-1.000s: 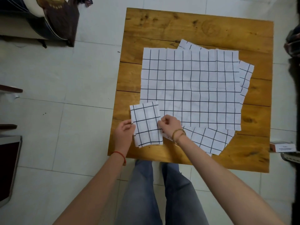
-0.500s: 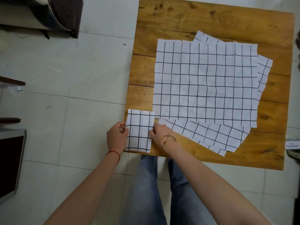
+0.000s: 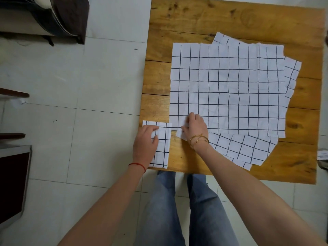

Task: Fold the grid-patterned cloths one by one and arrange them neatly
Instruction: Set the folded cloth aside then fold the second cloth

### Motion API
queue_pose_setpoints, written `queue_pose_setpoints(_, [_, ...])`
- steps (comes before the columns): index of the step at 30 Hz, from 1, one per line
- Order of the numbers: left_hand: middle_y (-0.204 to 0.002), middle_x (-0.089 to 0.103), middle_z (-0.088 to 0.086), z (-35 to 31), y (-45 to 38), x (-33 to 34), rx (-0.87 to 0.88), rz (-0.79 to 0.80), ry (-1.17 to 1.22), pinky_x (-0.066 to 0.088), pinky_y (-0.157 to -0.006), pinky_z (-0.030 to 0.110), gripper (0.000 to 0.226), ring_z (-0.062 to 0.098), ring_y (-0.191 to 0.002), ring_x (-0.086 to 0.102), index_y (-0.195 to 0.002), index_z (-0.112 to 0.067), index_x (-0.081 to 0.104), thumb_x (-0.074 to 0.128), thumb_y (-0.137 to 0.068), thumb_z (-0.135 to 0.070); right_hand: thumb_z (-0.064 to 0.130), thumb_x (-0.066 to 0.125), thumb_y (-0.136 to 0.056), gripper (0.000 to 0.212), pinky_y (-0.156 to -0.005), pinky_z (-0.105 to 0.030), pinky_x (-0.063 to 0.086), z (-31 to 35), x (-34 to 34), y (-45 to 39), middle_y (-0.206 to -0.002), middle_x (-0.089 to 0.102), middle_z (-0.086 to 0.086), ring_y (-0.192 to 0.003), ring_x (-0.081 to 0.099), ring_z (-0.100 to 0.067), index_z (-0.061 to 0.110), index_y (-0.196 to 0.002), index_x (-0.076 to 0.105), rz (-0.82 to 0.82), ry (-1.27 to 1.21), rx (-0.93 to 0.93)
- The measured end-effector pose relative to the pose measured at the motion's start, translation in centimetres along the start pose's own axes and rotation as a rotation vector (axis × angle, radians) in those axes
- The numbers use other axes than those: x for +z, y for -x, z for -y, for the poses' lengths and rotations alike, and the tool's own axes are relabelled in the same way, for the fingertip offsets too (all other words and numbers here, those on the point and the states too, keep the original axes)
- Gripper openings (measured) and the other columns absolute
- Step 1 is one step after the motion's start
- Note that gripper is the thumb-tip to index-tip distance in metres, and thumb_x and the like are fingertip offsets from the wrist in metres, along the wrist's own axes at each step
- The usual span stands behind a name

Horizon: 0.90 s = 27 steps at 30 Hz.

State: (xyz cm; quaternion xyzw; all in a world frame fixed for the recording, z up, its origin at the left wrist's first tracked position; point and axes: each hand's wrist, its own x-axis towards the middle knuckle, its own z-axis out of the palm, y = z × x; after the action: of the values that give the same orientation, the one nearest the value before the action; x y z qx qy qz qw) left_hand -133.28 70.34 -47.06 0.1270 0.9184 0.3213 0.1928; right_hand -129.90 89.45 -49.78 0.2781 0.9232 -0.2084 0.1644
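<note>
A small folded grid cloth [image 3: 162, 148] lies at the near left corner of the wooden table [image 3: 230, 18]. My left hand [image 3: 146, 144] rests flat on its left half, fingers curled over it. A large unfolded grid cloth [image 3: 229, 89] covers the table's middle, on top of other grid cloths [image 3: 248, 148] that stick out at the near right and far right. My right hand [image 3: 195, 126] sits on the large cloth's near left corner, fingers pinching at its edge.
The table's left edge [image 3: 144, 82] meets white tiled floor. Dark furniture [image 3: 53, 16] stands at the far left and a dark framed panel [image 3: 12, 183] at the near left. A small box [image 3: 323, 154] lies on the floor to the right. My legs [image 3: 186, 210] are below the table's near edge.
The folded cloth has been set down at the table's near left corner. My right hand left it and moved right onto the large cloth's near left corner. My left hand stays on it.
</note>
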Motion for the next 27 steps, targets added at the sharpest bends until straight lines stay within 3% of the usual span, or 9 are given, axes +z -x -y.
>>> queue_pose_setpoints(6, [-0.115, 0.060, -0.004, -2.5, -0.8, 1.2, 0.088, 0.044, 0.009, 0.046, -0.093, 0.021, 0.031, 0.010, -0.110, 0.052, -0.118, -0.017, 0.062, 0.056, -0.089, -0.008, 0.010, 0.052, -0.089, 0.011, -0.079, -0.038, 0.047, -1.5, -0.6, -1.2, -0.102, 0.058, -0.009, -0.093, 0.053, -0.027, 0.008, -0.099, 0.055, 0.048, -0.075, 0.031])
queue_pose_setpoints(9, [-0.125, 0.054, -0.002, -4.4, -1.5, 1.3, 0.143, 0.076, -0.019, 0.043, -0.100, 0.027, 0.046, 0.014, -0.118, 0.044, -0.130, -0.017, 0.054, 0.056, -0.087, -0.002, 0.011, 0.055, -0.089, 0.002, -0.080, -0.034, 0.047, -2.8, -2.4, -1.2, -0.099, 0.059, -0.007, -0.091, 0.054, -0.023, 0.012, -0.091, 0.055, 0.057, -0.245, 0.038])
queue_pose_setpoints(13, [-0.141, 0.040, 0.002, -8.2, -3.4, 0.8, 0.283, 0.101, -0.178, 0.047, -0.099, 0.035, 0.081, 0.021, -0.125, 0.036, -0.145, -0.023, 0.036, 0.052, -0.076, 0.017, 0.010, 0.060, -0.087, 0.014, -0.067, -0.021, 0.044, -4.9, -7.1, 0.2, -0.087, 0.064, 0.000, -0.071, 0.055, -0.006, 0.019, -0.080, 0.052, 0.112, -0.455, -0.036])
queue_pose_setpoints(16, [-0.149, 0.030, 0.002, -12.0, -4.7, 0.1, 0.370, 0.078, -0.306, 0.044, -0.101, 0.037, 0.090, 0.024, -0.128, 0.034, -0.149, -0.029, 0.028, 0.057, -0.076, 0.013, 0.008, 0.063, -0.084, 0.025, -0.069, -0.017, 0.045, -6.9, -11.5, 1.8, -0.083, 0.063, 0.000, -0.067, 0.052, -0.004, 0.028, -0.075, 0.052, 0.201, -0.541, -0.116])
queue_pose_setpoints(18, [-0.148, 0.032, -0.001, -14.6, -5.4, -0.5, 0.424, 0.089, -0.318, 0.040, -0.103, 0.038, 0.072, 0.023, -0.129, 0.032, -0.140, -0.030, 0.044, 0.064, -0.078, 0.001, 0.007, 0.064, -0.084, 0.024, -0.071, -0.021, 0.046, -8.3, -14.2, 2.8, -0.077, 0.059, 0.004, -0.065, 0.052, -0.001, 0.027, -0.076, 0.055, 0.246, -0.569, -0.138])
queue_pose_setpoints(20, [-0.139, 0.042, -0.006, -17.2, -5.8, -1.0, 0.461, 0.117, -0.297, 0.038, -0.103, 0.039, 0.040, 0.020, -0.126, 0.032, -0.113, -0.030, 0.066, 0.068, -0.079, -0.009, 0.007, 0.065, -0.084, 0.021, -0.070, -0.020, 0.043, -9.5, -16.8, 3.9, -0.074, 0.057, 0.007, -0.064, 0.051, 0.001, 0.026, -0.077, 0.057, 0.229, -0.580, -0.153])
queue_pose_setpoints(23, [-0.121, 0.055, -0.012, -20.9, -5.6, -1.7, 0.499, 0.184, -0.257, 0.033, -0.099, 0.034, 0.017, 0.016, -0.116, 0.038, -0.096, -0.028, 0.072, 0.066, -0.083, -0.021, 0.024, 0.072, -0.081, 0.016, -0.067, -0.017, 0.042, -10.7, -19.8, 5.5, -0.082, 0.060, 0.004, -0.073, 0.053, -0.006, 0.025, -0.089, 0.058, 0.131, -0.579, -0.171])
queue_pose_setpoints(25, [-0.114, 0.059, -0.011, -23.4, -5.1, -2.2, 0.518, 0.208, -0.256, 0.030, -0.097, 0.033, 0.016, 0.017, -0.112, 0.041, -0.099, -0.027, 0.071, 0.064, -0.085, -0.028, 0.044, 0.077, -0.072, 0.042, -0.064, -0.011, 0.040, -10.8, -21.6, 6.4, -0.090, 0.058, 0.006, -0.080, 0.051, -0.007, 0.028, -0.103, 0.055, 0.067, -0.527, -0.164])
queue_pose_setpoints(27, [-0.110, 0.061, -0.009, -25.9, -4.6, -2.6, 0.540, 0.202, -0.279, 0.030, -0.093, 0.035, 0.018, 0.017, -0.109, 0.043, -0.099, -0.027, 0.070, 0.062, -0.086, -0.034, 0.061, 0.076, -0.061, 0.071, -0.074, -0.014, 0.039, -10.5, -23.4, 7.3, -0.100, 0.055, 0.010, -0.089, 0.048, -0.005, 0.029, -0.119, 0.049, -0.011, -0.373, -0.218])
